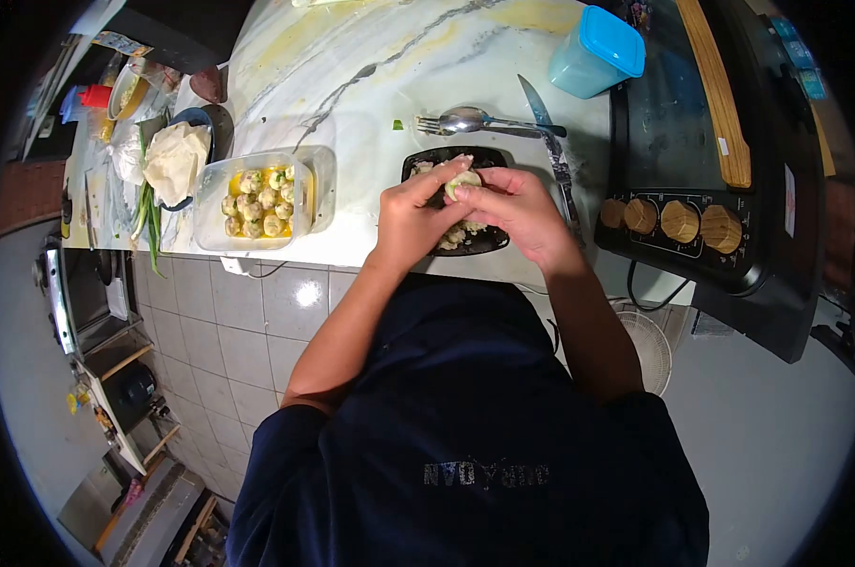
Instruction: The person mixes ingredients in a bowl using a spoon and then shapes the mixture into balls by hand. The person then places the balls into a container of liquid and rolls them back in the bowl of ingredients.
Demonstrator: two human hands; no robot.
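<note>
Over a black tray [463, 248], my left hand [410, 215] and my right hand [524, 210] meet with fingers curled around a small pale dumpling [462, 181] with a green patch. Fingers and thumbs of both hands press on its sides. Minced filling [458, 234] shows in the tray beneath, partly covered by the hands. To the left, a clear plastic container [242, 244] holds several round, green-flecked dumplings [257, 201] in yellow liquid. Farther left, a stack of thin pale wrappers [176, 159] lies on a dark blue bowl.
Behind the tray lie a spoon [463, 119] and fork [431, 125]; a knife [535, 102] lies to their right. A blue-lidded tub [588, 57] stands at the back right. A black stove or oven with wooden knobs [680, 221] borders the right. Spring onions [153, 203] hang over the left edge.
</note>
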